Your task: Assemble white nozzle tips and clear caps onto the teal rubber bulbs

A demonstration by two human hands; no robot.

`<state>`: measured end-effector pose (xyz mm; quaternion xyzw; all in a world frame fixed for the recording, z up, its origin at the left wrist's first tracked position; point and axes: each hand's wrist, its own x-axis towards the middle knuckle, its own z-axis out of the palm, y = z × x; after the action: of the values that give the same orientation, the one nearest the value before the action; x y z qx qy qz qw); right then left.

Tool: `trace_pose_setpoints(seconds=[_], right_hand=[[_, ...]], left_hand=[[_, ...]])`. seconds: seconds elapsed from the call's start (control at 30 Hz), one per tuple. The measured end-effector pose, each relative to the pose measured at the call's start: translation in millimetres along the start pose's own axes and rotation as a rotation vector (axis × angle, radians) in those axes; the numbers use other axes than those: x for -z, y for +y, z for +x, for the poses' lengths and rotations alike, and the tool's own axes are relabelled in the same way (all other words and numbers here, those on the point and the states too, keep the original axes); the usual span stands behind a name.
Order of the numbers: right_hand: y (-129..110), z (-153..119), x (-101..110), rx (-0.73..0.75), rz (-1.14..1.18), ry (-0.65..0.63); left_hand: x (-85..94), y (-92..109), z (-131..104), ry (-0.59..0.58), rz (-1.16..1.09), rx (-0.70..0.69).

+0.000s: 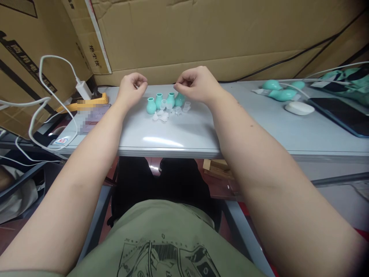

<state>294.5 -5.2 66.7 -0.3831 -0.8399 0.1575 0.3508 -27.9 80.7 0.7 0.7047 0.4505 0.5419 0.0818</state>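
Several small teal bulb-shaped bottles with open necks, one of them a teal bottle [151, 106] at the left end, stand in a row on the grey table. In front of them lie clear plastic pieces [160, 116], some cup-shaped. My left hand [133, 89] hovers to the left of the row, its fingers curled towards the thumb. At the right end, my right hand [198, 85] is closed in a pinch above and beside a teal bottle [180, 100], partly covering it. Whether anything small sits between either hand's fingertips is hidden.
At left are a white charger [83, 90] with looping cables, a yellow power strip [92, 102] and a flat purple packet [96, 117]. Teal bulbs [281, 94], a white mouse-shaped item [300, 108] and a dark tablet-like device [343, 115] lie at right. A cardboard wall [207, 42] stands behind.
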Motion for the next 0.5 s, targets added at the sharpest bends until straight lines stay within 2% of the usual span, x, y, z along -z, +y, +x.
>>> trace_pose_setpoints(seconds=[0.3,0.5], right_hand=[[4,-4,4,0.016,0.081,-0.007],[3,-1,4,-0.022,0.058,-0.021]], left_hand=[[-0.1,3,-1,-0.007,-0.009,0.009],[5.6,27,-11,-0.027,0.055,0.041]])
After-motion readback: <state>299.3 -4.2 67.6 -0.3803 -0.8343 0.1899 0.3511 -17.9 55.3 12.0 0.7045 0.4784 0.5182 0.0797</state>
